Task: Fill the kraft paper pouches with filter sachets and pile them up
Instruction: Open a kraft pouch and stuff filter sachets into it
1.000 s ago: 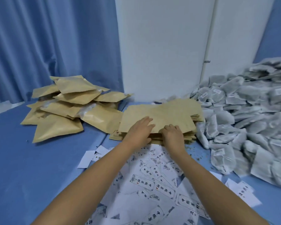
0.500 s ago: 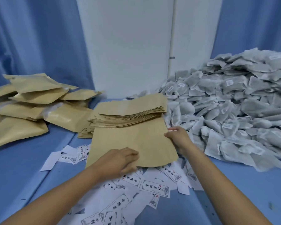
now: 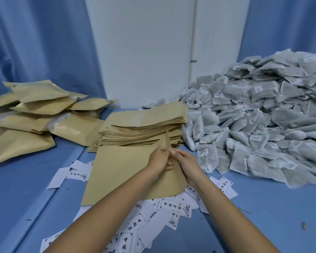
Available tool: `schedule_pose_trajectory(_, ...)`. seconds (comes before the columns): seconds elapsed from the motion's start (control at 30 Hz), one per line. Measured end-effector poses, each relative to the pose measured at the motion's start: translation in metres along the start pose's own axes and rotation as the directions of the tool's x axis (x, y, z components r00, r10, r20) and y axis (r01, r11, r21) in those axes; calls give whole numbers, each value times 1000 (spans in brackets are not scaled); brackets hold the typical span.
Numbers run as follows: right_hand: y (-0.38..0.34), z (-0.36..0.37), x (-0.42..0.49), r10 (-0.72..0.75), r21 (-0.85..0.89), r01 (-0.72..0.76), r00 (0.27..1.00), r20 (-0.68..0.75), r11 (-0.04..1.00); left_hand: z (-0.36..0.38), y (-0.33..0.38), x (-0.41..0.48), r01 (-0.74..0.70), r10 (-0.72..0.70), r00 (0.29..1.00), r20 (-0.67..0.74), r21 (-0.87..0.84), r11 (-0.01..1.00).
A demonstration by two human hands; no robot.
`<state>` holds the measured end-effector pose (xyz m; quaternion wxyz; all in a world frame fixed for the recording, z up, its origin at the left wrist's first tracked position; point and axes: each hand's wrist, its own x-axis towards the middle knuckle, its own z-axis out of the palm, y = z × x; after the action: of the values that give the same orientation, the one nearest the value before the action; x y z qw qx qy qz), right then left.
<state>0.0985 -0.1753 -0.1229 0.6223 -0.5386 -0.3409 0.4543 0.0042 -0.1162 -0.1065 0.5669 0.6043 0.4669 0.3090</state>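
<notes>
on my feed the biggest thing is the blue cloth-covered table surface [image 3: 16, 198], which runs under everything, with pleated blue curtains [image 3: 35, 42] hanging at 10 and 2 o'clock and a plain white wall panel [image 3: 140, 52] at 12 o'clock. next in size, a sprawling heap of grey-white mesh filter sachets [image 3: 263, 115] with small white tags fills the table from 2 to 4 o'clock. at 9 o'clock i see a loose pile of bulging, filled kraft paper pouches [image 3: 35, 115], overlapping at odd angles. just past centre, toward 12 o'clock, sits a tidy stack of flat, empty kraft paper pouches [image 3: 144, 125]; its right side touches the sachet heap. directly in front of that stack, toward 6 o'clock from it, a single flat brown kraft paper pouch [image 3: 120, 172] lies on the table, with its near end resting on a scatter of white printed paper labels [image 3: 175, 207] that spreads from 6 to 7 o'clock. the person's left hand [image 3: 159, 161] and right hand [image 3: 188, 165] meet at this pouch's far edge, near its 1 o'clock corner. the left hand's fingers are curled and pinch the paper lip, and the right hand's fingertips nip the same lip from the other side, so a narrow strip of the pouch stands up between them. both bare forearms reach in from 6 o'clock.
</notes>
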Motion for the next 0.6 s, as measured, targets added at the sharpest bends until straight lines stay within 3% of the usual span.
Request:
schedule_pose_trajectory(0.27, 8, 6, 2, -13, 52, 11, 999, 32, 999, -6, -4, 6, 33, -34, 999, -10, -66, 997)
schedule_pose_trajectory(0.47, 7, 8, 6, 21, 136, -29, 998, 66, 990, -9, -10, 10, 133, -122, 991, 60, -256, 958)
schedule_pose_trajectory(0.6, 9, 7, 8, 45, 198, -62, 995, 91, 978, -9, -14, 10, 137, -123, 990, 63, -288, 948)
